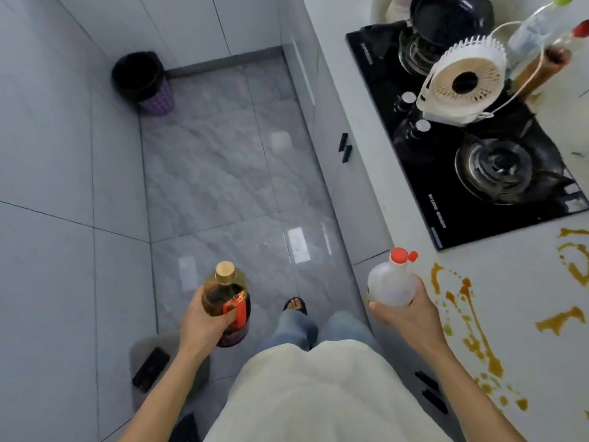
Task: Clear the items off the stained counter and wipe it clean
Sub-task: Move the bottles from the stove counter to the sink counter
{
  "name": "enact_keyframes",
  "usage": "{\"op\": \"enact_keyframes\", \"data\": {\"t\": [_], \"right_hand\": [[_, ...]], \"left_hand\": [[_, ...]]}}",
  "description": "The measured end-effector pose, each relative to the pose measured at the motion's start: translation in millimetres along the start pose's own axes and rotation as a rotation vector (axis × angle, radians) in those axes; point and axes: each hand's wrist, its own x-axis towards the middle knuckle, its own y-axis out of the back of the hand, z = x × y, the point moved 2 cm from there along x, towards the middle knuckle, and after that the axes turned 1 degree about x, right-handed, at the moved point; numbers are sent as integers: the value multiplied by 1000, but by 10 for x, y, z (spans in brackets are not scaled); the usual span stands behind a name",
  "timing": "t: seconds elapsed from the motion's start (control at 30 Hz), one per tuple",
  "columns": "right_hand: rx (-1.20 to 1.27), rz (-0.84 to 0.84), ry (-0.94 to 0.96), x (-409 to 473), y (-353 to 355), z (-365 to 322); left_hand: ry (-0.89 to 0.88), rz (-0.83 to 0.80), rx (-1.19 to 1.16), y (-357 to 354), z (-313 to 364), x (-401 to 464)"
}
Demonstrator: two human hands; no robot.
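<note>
My left hand (204, 323) grips a large amber oil bottle (227, 298) with a gold cap and a red handle, held over the floor. My right hand (411, 309) grips a translucent white bottle (391, 283) with an orange-red cap, held just off the counter's front edge. The white counter (526, 282) on the right carries brown sauce stains (471, 317) in streaks and drops.
A black gas hob (471, 148) sits in the counter with a white fan (462, 81) and a black pan (452, 14) on it. Bottles (541, 43) stand at the far right. A black-lined bin (143, 81) stands in the floor's far corner.
</note>
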Motion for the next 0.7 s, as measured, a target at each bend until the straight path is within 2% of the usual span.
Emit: {"op": "enact_keyframes", "data": {"t": [0.37,0.7], "right_hand": [[-41,-63,-149,852,-188,-567],[-72,-172,-2,2380,-498,-2113]], "left_hand": [[-18,49,-144,195,953,1399],[108,149,-115,472,1262,2148]]}}
